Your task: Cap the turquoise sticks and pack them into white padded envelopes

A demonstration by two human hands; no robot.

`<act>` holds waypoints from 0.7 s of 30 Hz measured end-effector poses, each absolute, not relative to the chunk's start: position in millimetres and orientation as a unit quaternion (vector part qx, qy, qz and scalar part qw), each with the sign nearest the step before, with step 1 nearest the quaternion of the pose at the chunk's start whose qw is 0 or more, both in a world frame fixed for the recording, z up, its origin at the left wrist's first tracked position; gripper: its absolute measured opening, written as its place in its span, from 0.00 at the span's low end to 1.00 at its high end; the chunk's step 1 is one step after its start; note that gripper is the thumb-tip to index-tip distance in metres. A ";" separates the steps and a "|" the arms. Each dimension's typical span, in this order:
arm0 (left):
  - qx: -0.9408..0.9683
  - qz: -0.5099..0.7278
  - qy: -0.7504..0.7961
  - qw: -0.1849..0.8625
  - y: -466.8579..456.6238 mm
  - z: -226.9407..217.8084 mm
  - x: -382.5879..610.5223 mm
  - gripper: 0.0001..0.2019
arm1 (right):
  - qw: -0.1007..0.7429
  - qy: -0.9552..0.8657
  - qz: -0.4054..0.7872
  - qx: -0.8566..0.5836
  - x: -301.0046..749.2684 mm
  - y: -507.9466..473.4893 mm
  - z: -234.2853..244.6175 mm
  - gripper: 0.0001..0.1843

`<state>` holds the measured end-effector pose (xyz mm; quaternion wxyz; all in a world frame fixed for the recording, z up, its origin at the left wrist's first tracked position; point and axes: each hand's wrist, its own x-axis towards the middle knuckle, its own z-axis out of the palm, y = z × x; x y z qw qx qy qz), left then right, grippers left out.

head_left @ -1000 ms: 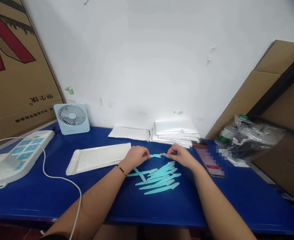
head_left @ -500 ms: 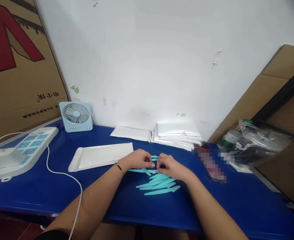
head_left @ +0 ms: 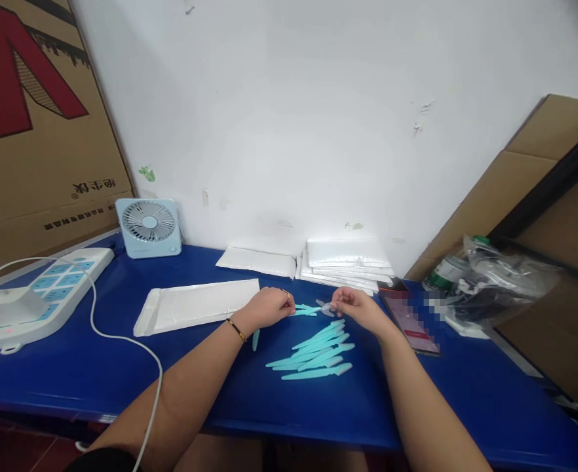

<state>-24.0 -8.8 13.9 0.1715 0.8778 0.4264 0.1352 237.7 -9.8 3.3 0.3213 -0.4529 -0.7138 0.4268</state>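
My left hand [head_left: 270, 307], with a bracelet on its wrist, pinches the handle ends of a few light-teal eyebrow razors [head_left: 305, 310]. Whitish, see-through blade ends [head_left: 324, 307] point to the right, and the closed fingertips of my right hand [head_left: 355, 307] grip them. How many razors are held is hard to make out. Below my hands, several more teal razors [head_left: 316, 354] lie in a loose fan on the blue table. One teal piece [head_left: 255, 339] shows beneath my left wrist, the rest of it hidden.
A white padded mailer [head_left: 200, 305] lies left of my hands. Behind are another mailer [head_left: 257, 261] and a stack of mailers [head_left: 348, 255]. A phone [head_left: 409, 321] and a bagged bottle [head_left: 449, 272] lie right. A fan [head_left: 150, 226] and power strip [head_left: 57, 288] stand left; a cable crosses my left forearm.
My hands have drawn apart, the right one moving right and slightly up. The razors between them now show, stretched from hand to hand. The fan of razors below stays put.
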 end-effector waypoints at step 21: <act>0.892 -0.045 0.392 0.221 -9.3 39.8 -69.8 0.10 | 0.273 -0.776 0.277 -0.497 229.8 -21.4 13.6 0.11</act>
